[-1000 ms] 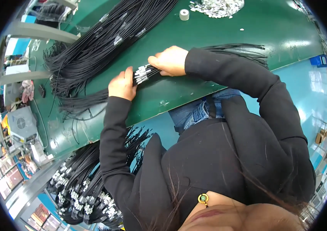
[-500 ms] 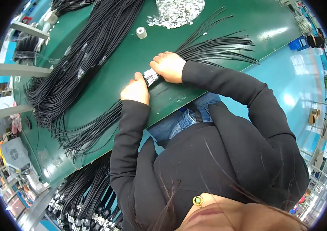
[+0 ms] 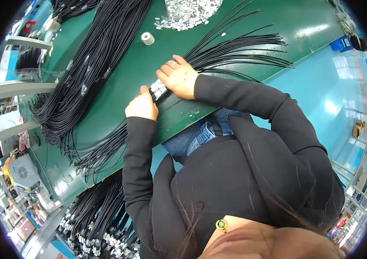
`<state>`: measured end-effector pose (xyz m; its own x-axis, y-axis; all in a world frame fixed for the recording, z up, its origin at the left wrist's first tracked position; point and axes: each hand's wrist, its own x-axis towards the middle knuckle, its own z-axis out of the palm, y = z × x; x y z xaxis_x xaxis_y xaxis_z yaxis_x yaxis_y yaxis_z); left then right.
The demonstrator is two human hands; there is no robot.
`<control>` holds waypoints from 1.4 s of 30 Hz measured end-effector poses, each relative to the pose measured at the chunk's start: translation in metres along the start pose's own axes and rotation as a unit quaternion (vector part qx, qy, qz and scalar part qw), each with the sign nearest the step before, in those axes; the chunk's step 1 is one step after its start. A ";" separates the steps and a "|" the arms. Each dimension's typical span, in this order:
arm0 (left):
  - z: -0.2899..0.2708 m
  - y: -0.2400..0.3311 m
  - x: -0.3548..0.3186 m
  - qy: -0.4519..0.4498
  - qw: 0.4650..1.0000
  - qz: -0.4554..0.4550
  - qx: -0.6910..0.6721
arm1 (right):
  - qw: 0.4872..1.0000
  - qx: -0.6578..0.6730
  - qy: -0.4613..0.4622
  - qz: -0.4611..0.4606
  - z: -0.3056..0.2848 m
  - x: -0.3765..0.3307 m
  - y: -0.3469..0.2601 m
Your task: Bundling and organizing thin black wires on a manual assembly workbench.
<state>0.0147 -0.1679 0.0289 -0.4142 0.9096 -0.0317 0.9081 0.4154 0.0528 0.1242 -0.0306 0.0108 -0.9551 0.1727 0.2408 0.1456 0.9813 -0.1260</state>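
A bundle of thin black cables (image 3: 231, 48) lies across the green table, its loose ends fanned out to the right. My left hand (image 3: 142, 106) is closed around the bundle, thumb pointing up. Further right, my right hand (image 3: 179, 79) wraps round the same bundle. Between the two hands shows a cluster of white labels (image 3: 158, 88) on the cables. The cables run on past my left hand toward the lower left, where they curl near the table edge. Finger undersides are hidden.
A thick heap of black cables (image 3: 101, 60) covers the table's left part. Beyond my hands stand a white roll (image 3: 147, 38) and a pile of small white pieces (image 3: 190, 13). More labelled cables (image 3: 101, 220) hang below the near edge. A grey machine (image 3: 24, 172) stands far left.
The table and my hands sit slightly further left in view. My right hand's fingers have lifted and loosened a little on the bundle; the fanned ends have spread somewhat.
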 end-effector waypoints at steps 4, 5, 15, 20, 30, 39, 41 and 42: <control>0.000 0.002 0.000 0.016 1.000 -0.015 0.005 | 0.989 0.107 0.090 0.056 -0.013 -0.012 0.011; 0.001 0.003 0.000 0.023 1.000 -0.019 0.003 | 0.990 0.110 0.074 0.041 -0.016 -0.015 0.010; 0.019 0.006 -0.004 0.114 0.993 -0.037 0.018 | 0.965 0.187 0.114 0.142 -0.013 -0.027 -0.018; 0.025 0.005 -0.007 0.112 0.993 -0.041 0.017 | 0.958 0.224 0.064 0.166 -0.012 -0.024 -0.030; 0.000 0.013 -0.007 0.064 0.998 -0.021 -0.013 | 0.997 -0.046 -0.037 0.055 -0.017 -0.015 0.048; -0.004 0.042 0.017 0.127 0.986 0.037 -0.104 | 0.996 -0.069 0.054 -0.033 -0.021 -0.015 0.052; -0.002 0.041 0.028 0.043 0.996 -0.003 -0.074 | 0.994 -0.066 0.079 -0.047 -0.036 -0.007 0.056; -0.004 0.039 0.031 0.078 0.994 0.017 -0.071 | 0.992 -0.067 0.093 -0.055 -0.045 -0.002 0.060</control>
<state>0.0369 -0.1240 0.0337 -0.3981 0.9086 0.1263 0.9084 0.3712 0.1923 0.1466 0.0313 0.0464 -0.9047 0.0643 0.4212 0.0883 0.9954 0.0377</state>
